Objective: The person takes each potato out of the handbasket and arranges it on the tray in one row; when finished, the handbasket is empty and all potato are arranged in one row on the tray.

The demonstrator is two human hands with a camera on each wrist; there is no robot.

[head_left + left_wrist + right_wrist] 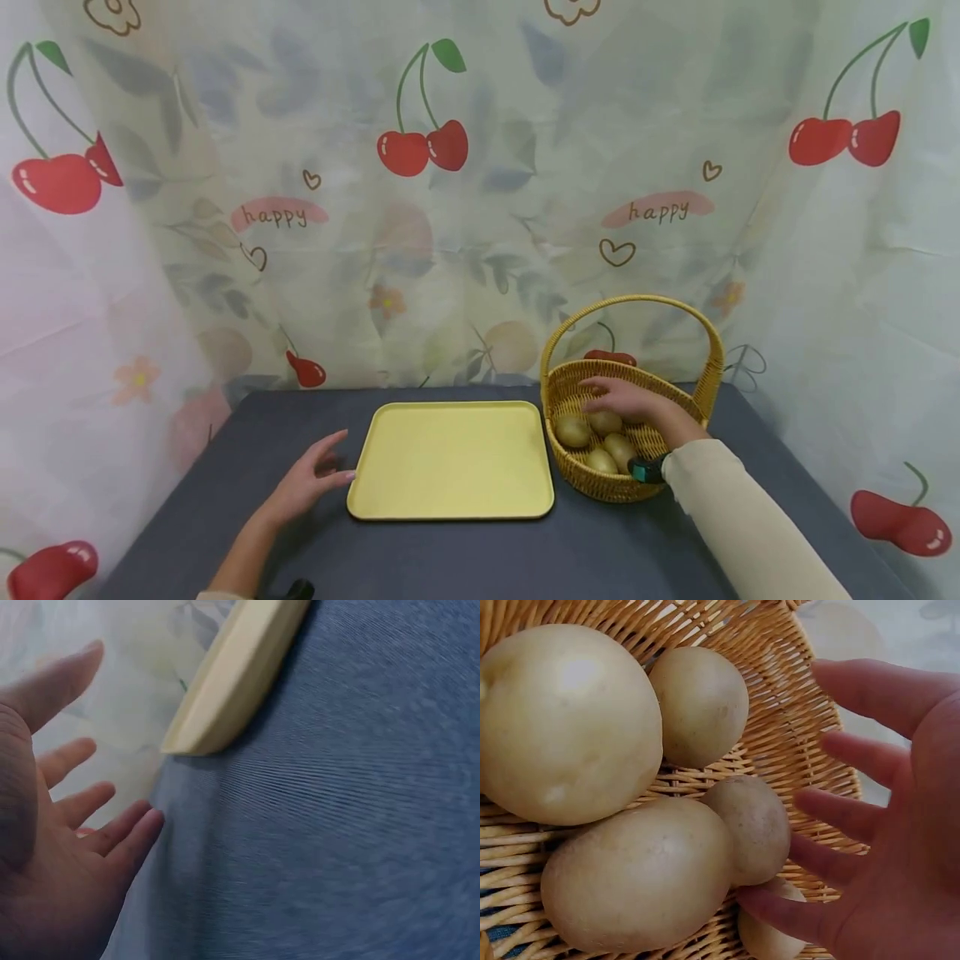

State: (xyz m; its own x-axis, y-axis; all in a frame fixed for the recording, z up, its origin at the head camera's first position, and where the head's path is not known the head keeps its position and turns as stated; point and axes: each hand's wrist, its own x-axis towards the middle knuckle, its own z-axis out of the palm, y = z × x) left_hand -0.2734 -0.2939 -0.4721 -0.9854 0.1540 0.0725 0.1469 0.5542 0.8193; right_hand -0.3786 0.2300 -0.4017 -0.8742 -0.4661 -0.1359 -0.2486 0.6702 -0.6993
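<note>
A brown wicker basket (609, 492) with a tall arched handle stands at the right of the table and has several potatoes (637, 877) in it. My right hand (626, 400) reaches in over the basket, its fingers spread and gripping nothing. In the right wrist view the lowest fingertip overlaps a small potato (769, 922); whether they touch I cannot tell. Left of the basket lies a yellow rectangular tray (453, 458) with nothing on it. My left hand (303, 483) hovers close beside the tray's left edge, fingers apart and holding nothing.
A dark grey cloth covers the table (420, 558). Behind and at both sides hangs a pale curtain (480, 275) printed with cherries and leaves. The basket's handle (637, 298) arches up behind my right hand.
</note>
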